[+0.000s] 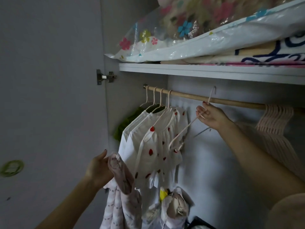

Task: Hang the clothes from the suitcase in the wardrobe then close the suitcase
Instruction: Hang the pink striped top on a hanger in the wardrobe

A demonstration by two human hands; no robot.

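Pink hanger (189,124) pinched right hand (210,116), garment (121,176) gripped left hand (99,167)

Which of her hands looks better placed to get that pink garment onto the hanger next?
Probably the left hand: it already grips the pink garment low beside the hung clothes. The right hand is occupied holding the empty hanger just below the rail.
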